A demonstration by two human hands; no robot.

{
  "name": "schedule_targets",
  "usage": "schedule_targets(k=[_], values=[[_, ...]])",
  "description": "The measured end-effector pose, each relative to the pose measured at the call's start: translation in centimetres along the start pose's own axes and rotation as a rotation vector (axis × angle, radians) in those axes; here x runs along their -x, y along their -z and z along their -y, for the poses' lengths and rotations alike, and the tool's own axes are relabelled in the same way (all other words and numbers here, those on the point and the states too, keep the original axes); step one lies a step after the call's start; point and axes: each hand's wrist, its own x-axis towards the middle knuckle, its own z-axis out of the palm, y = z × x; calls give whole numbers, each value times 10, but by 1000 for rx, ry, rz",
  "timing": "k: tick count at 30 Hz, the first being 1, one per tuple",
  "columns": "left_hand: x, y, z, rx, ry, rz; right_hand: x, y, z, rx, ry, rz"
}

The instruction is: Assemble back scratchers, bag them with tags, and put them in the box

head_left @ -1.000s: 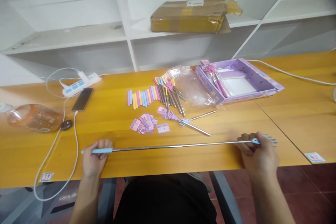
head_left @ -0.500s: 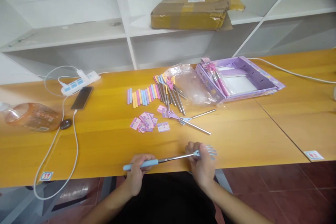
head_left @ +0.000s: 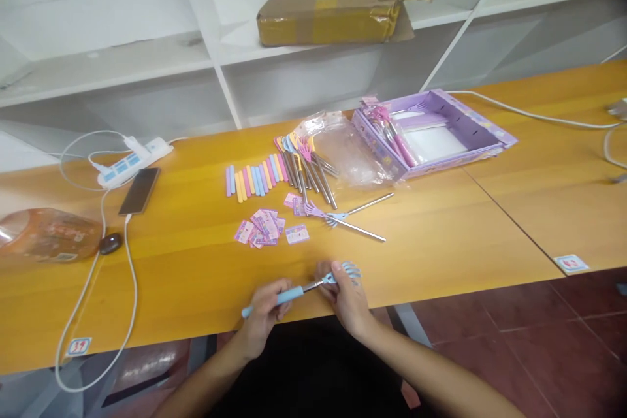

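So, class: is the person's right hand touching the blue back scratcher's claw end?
Touching. The head view shows the right hand pinching the blue back scratcher just below its claw, while the left hand grips the handle.

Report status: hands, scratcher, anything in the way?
Left hand grips blue handle; right hand pinches claw end. Back scratcher nearly collapsed, at table edge. Path clear.

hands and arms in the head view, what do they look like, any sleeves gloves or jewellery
Both are bare: the left hand and right hand wear no gloves, and no ring, watch or band shows. The forearms are uncovered as far as the bottom edge of the picture, so no sleeve is in view. Fingers look slim with short nails, though the picture is too soft for finer detail. Dark clothing shows between the arms, at the lap.
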Motion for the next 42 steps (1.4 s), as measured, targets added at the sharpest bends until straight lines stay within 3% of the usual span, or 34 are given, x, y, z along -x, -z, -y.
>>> schedule_targets(k=[3,5,7,9,12,13,14,15,17,19,21,25,32,42], values=[[15,7,-26,-96,46,192,-5,8,19,37,10,12],[18,9,-55,-165,149,350,-14,12,38,176,-10,76],[11,10,-84,-364,288,423,-29,11,59,338,-9,183],[-4,12,-104,-565,302,355,-52,5,81,450,68,351],[-38,20,-114,-481,239,265,-99,-4,112,634,277,715],[-51,25,-113,-427,197,228,-116,-4,120,749,373,760],[-64,31,-110,-368,141,147,-132,-2,127,899,482,715],[-76,38,-107,-313,93,57,-148,2,132,1074,567,582],[-96,53,-97,-254,4,-68,-174,16,134,1412,653,206],[-107,66,-85,-199,-55,-138,-191,34,127,1654,633,-108],[-109,77,-76,-163,-114,-197,-198,52,115,1787,588,-267],[-104,90,-67,-154,-169,-210,-199,74,92,1932,523,-340],[-110,98,-60,-153,-127,-207,-205,82,85,1980,425,-314],[-105,88,-65,-193,-159,-175,-199,75,102,1568,534,-389]])
